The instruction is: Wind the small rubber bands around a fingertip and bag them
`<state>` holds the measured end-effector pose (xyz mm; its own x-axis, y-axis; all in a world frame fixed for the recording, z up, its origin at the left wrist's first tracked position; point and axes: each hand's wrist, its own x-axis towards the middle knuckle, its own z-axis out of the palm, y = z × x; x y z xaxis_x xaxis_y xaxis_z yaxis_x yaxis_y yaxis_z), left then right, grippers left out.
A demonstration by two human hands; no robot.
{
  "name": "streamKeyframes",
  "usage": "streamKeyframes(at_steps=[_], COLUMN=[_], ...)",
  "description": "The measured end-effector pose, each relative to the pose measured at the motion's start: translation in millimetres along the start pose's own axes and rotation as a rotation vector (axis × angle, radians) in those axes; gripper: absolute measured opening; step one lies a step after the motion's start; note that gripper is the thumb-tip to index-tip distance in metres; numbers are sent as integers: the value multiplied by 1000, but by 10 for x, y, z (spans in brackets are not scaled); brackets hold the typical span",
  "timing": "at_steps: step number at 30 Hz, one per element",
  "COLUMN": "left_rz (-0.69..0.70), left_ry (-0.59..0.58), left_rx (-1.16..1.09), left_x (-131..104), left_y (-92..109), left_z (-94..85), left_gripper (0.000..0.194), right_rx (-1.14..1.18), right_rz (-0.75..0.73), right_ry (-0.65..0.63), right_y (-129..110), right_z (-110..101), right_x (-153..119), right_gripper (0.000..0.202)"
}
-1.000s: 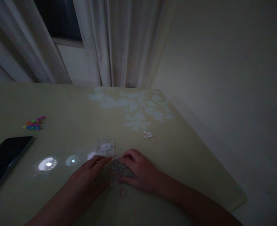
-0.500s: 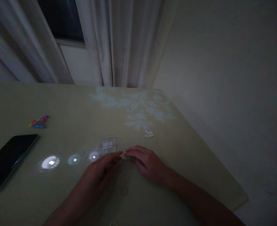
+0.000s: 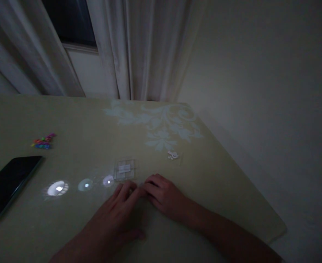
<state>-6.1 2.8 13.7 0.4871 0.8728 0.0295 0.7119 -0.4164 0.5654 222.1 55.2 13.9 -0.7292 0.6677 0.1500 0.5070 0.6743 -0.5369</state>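
My left hand (image 3: 116,213) rests low over the table, its fingers bent and its thumb spread away from them. Its index fingertip meets the fingertips of my right hand (image 3: 163,193). The right hand's fingers are curled together; whatever they hold, if anything, is hidden and dim. Just beyond the left fingers lies a clear plastic case (image 3: 125,170) with a pale label. Past the right hand sits a clear packet (image 3: 174,156) holding small white pieces.
A dark phone (image 3: 11,186) lies at the left. Beyond it is a small heap of coloured beads or bits (image 3: 43,141). Bright light reflections mark the glossy table (image 3: 81,120). The table's right edge runs beside a wall, and curtains (image 3: 150,51) hang behind.
My left hand has come slightly nearer, bending its fingers and spreading its thumb. The right hand has drawn slightly nearer too, its fingers more curled. The case and packet stay in place.
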Motion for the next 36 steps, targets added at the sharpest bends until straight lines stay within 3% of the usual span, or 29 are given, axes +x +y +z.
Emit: streamKeyframes(at_steps=[2, 6, 8, 12, 15, 18, 23, 30, 34, 36], left_rz=[-49, -99, -107, -123, -134, -142, -178, -125, -32, -42], left_ry=[51, 53, 41, 51, 133, 205, 206, 74, 60, 52], left_rx=[33, 24, -43, -176, -220, -314, -457, -314, -181, -159], left_x=[20, -7, 15, 156, 256, 300, 261, 26, -46, -6], left_y=[-44, -155, -159, -58, 13, 25, -97, -369, -348, -302], left_z=[-61, -111, -64, 73, 117, 89, -55, -339, -224, -97], left_gripper=[57, 65, 64, 28, 18, 21, 31, 35, 78, 89], right_rx=[23, -27, -23, -70, -111, 29, 189, 192, 123, 95], right_rz=[13, 119, 126, 54, 28, 23, 64, 28, 79, 86], right_ry=[22, 10, -30, -54, 2, 103, 204, 16, -67, -90], right_y=[28, 68, 46, -46, -65, -6, 163, 196, 93, 48], right_z=[-61, -227, -228, -52, 51, 19, -175, -354, -342, -286], right_x=[-2, -22, -25, -10, 4, 8, -7, -61, -71, -61], right_gripper=[23, 67, 58, 17, 10, 11, 16, 46, 83, 73])
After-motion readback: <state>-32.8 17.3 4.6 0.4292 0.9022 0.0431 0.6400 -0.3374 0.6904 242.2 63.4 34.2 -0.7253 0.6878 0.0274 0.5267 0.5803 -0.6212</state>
